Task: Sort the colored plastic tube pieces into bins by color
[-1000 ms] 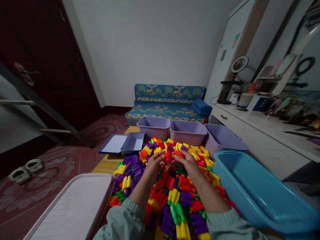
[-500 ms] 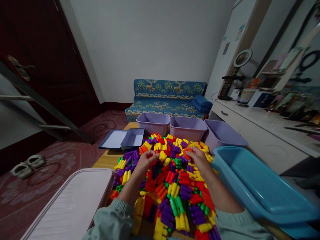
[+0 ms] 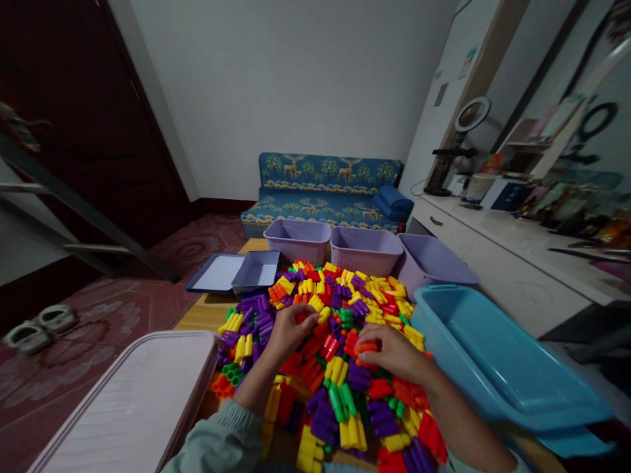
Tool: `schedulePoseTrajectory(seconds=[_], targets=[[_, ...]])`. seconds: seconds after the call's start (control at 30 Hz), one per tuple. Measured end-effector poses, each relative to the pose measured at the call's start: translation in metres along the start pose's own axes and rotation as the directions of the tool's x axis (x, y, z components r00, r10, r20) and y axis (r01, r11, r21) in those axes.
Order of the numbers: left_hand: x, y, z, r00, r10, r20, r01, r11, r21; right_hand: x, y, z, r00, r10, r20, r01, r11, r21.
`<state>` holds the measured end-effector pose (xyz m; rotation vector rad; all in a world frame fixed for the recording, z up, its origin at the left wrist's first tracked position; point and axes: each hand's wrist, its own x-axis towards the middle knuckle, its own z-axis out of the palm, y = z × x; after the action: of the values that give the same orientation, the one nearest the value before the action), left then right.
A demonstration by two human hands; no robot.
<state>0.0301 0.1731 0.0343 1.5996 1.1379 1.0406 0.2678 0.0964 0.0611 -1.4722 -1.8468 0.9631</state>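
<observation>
right hand (image 3: 394, 353) pinches a small orange plastic tube block (image 3: 365, 347) just over the heap of multicoloured plastic tube blocks (image 3: 340, 387) on the wooden table (image 3: 200, 316). left hand (image 3: 290, 330) curled into the heap (grip unclear, fingertips on red pieces). three lilac plastic bins (image 3: 365, 253) behind show nothing inside; judging by that, barely begun, nearly everything lies in the heap.
</observation>
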Motion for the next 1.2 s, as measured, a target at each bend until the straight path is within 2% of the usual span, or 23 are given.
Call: schedulePoseTrajectory(seconds=[0.03,0.07,0.13,0.2,0.23,0.3,0.4,0.57,0.67,0.83,0.97,1.2], targets=[[0.0,0.002,0.001,0.994,-0.111,0.009,0.111,0.978,-0.179,0.002,-0.003,0.001,0.999,0.019,-0.026,-0.017,0.996,0.082],[-0.001,0.005,0.001,0.974,-0.218,0.057,0.223,0.903,-0.368,0.005,-0.008,0.001,0.997,0.044,-0.057,-0.033,0.984,0.174],[-0.002,0.011,-0.001,0.917,-0.328,0.227,0.393,0.641,-0.659,0.011,-0.022,0.004,0.989,0.086,-0.117,-0.038,0.933,0.358],[-0.003,0.017,-0.004,0.87,-0.296,0.394,0.488,0.401,-0.775,0.019,-0.036,0.01,0.982,0.093,-0.164,-0.002,0.874,0.486],[-0.004,0.019,-0.006,0.852,-0.263,0.452,0.519,0.322,-0.792,0.024,-0.043,0.015,0.979,0.082,-0.187,0.028,0.854,0.52],[-0.006,0.02,-0.009,0.826,-0.209,0.524,0.562,0.232,-0.794,0.032,-0.055,0.024,0.973,0.06,-0.221,0.073,0.832,0.55],[-0.01,0.017,-0.012,0.805,-0.16,0.572,0.593,0.215,-0.776,0.041,-0.064,0.037,0.971,0.072,-0.227,0.071,0.822,0.565],[-0.015,0.012,-0.011,0.807,-0.131,0.576,0.582,0.34,-0.738,0.045,-0.073,0.044,0.98,0.102,-0.171,0.014,0.819,0.573],[-0.017,0.012,-0.01,0.821,-0.137,0.554,0.562,0.365,-0.742,0.043,-0.076,0.042,0.977,0.117,-0.178,0.011,0.807,0.59],[-0.021,0.015,-0.006,0.83,-0.105,0.547,0.552,0.287,-0.783,0.038,-0.072,0.039,0.959,0.171,-0.226,0.036,0.717,0.696],[-0.023,0.018,-0.004,0.857,-0.017,0.516,0.496,0.304,-0.813,0.034,-0.069,0.037,0.923,0.257,-0.285,0.064,0.63,0.774],[-0.024,0.021,0.001,0.879,0.086,0.469,0.444,0.211,-0.871,0.03,-0.066,0.036,0.9,0.315,-0.301,0.08,0.56,0.824]])
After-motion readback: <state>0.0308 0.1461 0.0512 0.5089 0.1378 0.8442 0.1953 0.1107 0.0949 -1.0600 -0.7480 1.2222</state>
